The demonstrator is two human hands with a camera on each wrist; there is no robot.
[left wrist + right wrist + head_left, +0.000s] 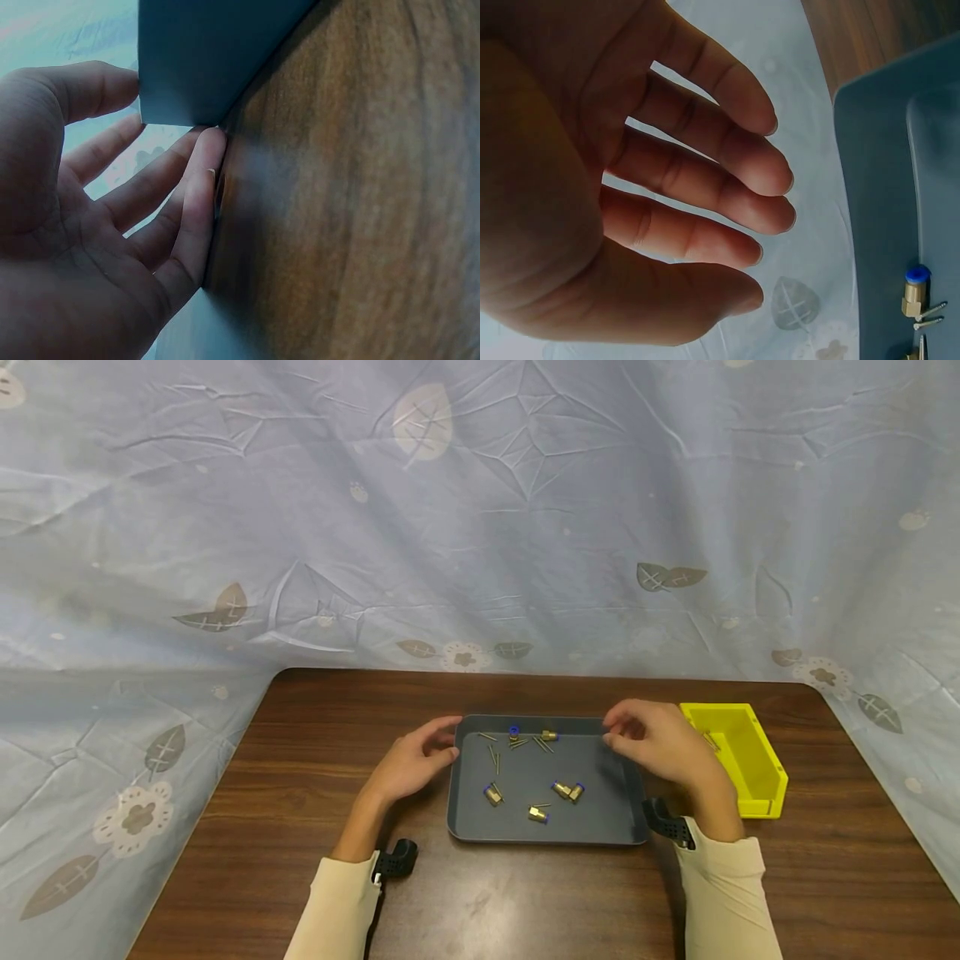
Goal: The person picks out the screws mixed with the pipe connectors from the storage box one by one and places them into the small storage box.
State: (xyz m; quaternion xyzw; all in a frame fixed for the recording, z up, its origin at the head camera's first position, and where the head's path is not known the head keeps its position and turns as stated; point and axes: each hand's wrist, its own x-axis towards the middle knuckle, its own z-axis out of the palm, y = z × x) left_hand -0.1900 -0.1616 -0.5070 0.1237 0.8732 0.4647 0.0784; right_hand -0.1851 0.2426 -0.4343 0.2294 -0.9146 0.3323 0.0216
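Note:
A grey tray point(600, 827) lies on the table with several brass push-in tube fittings point(537, 813) with blue collars and several thin brass-coloured pins or screws point(498, 764) scattered in it. At the tray's left side is my left hand point(408, 764); in the left wrist view its thumb and fingertips touch the tray wall point(202, 60), fingers loosely extended. My right hand point(660, 739) is over the tray's upper right edge, fingers gently bent with nothing in them. In the right wrist view, its fingertips look apart from the tray point(877, 187).
A yellow bin point(757, 760) stands right of the tray, beside my right hand, with a few thin brass-coloured pieces point(711, 741) inside. A patterned cloth point(480, 527) hangs behind the brown wood table point(300, 735). Black wrist cameras point(397, 858) sit on both wrists.

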